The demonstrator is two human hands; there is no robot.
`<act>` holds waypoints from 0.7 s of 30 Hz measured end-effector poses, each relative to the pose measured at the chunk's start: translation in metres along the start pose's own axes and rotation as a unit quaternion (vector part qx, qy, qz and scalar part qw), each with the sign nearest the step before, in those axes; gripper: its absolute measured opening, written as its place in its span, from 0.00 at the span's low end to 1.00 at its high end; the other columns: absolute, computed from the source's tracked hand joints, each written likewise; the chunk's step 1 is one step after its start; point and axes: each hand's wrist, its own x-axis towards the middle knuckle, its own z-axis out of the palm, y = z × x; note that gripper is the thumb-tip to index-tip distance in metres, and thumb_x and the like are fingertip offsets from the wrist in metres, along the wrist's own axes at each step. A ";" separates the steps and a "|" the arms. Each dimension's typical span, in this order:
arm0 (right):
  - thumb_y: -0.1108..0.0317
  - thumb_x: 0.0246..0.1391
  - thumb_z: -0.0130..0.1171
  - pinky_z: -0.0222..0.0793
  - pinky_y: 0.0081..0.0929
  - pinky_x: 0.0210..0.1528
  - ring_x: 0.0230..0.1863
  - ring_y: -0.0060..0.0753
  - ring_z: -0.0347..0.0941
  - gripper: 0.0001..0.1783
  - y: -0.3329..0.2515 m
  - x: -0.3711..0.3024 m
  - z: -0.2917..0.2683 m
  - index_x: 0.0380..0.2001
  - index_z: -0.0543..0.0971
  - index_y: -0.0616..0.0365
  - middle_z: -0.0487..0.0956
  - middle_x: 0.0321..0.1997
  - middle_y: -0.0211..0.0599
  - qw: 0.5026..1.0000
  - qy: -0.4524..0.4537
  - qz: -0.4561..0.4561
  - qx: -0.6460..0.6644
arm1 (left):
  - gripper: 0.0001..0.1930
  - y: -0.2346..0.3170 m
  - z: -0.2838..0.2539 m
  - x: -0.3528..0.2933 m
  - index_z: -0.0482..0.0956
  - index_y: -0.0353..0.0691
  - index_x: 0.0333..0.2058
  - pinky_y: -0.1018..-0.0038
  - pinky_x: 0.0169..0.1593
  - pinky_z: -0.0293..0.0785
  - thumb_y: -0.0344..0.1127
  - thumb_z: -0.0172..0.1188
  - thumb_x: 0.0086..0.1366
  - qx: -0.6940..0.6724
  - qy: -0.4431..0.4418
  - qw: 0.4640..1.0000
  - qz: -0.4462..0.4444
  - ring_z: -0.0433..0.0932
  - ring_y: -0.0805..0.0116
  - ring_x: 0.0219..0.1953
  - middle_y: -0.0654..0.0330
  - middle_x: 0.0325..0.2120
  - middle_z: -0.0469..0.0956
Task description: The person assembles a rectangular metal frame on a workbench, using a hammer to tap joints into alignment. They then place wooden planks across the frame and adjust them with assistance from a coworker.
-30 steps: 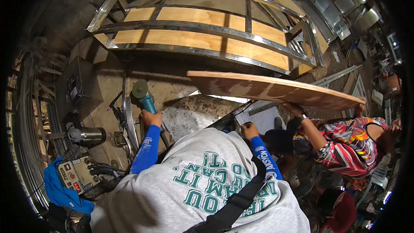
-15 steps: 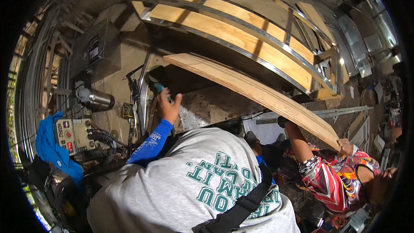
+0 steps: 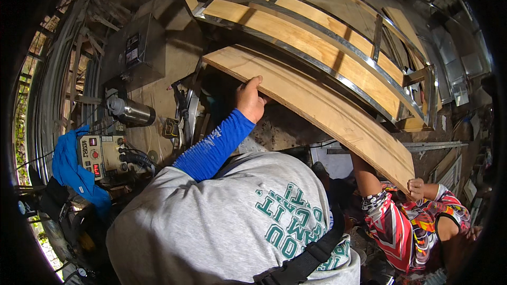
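Observation:
My left hand (image 3: 250, 98), in a blue sleeve, grips the near edge of a long plywood board (image 3: 327, 111) close to its left end. The board runs slantwise from upper left to lower right, above the ground. At its lower right end a co-worker in a colourful patterned shirt (image 3: 406, 221) holds it with one hand (image 3: 416, 188). My right hand is hidden behind my grey shirt and the board.
A metal frame with wooden panels (image 3: 317, 31) lies beyond the board. At the left stand a grey metal box (image 3: 134, 53), a welding machine with cables (image 3: 100, 153), a shiny cylinder (image 3: 132, 112) and a blue cloth (image 3: 71, 171). Metal rods (image 3: 58, 74) lean at the far left.
My left hand has left the teal grinder and taken hold of the board's edge. The board has swung from nearly level to slanted. My right hand has gone out of sight.

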 end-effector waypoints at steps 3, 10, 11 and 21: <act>0.49 0.61 0.61 0.75 0.42 0.53 0.45 0.49 0.81 0.26 -0.025 -0.008 -0.016 0.48 0.81 0.64 0.84 0.47 0.53 0.998 0.056 -0.035 0.016 | 0.21 0.012 -0.007 0.019 0.73 0.40 0.54 0.44 0.55 0.71 0.31 0.63 0.63 0.001 0.037 0.999 -0.012 0.75 0.54 0.55 0.57 0.51 0.75; 0.68 0.63 0.63 0.75 0.29 0.43 0.38 0.34 0.80 0.12 -0.180 -0.035 -0.114 0.44 0.81 0.66 0.84 0.38 0.46 0.954 -0.104 -0.026 0.279 | 0.18 0.016 -0.065 0.070 0.75 0.43 0.51 0.45 0.50 0.72 0.31 0.63 0.61 0.027 0.047 0.998 0.023 0.78 0.54 0.51 0.57 0.48 0.78; 0.68 0.62 0.63 0.74 0.30 0.42 0.36 0.37 0.80 0.11 -0.189 -0.049 -0.126 0.41 0.82 0.66 0.83 0.35 0.50 0.977 -0.126 -0.028 0.168 | 0.19 0.016 -0.048 0.085 0.75 0.41 0.52 0.42 0.52 0.72 0.30 0.62 0.62 0.057 0.003 0.998 0.001 0.77 0.53 0.53 0.56 0.49 0.78; 0.70 0.37 0.73 0.59 0.50 0.68 0.66 0.53 0.65 0.36 -0.244 0.044 -0.157 0.56 0.75 0.52 0.73 0.60 0.46 0.926 0.227 -0.222 -0.204 | 0.22 0.066 -0.067 0.101 0.69 0.39 0.59 0.40 0.59 0.72 0.28 0.56 0.67 0.065 0.038 0.997 -0.011 0.74 0.49 0.60 0.53 0.56 0.73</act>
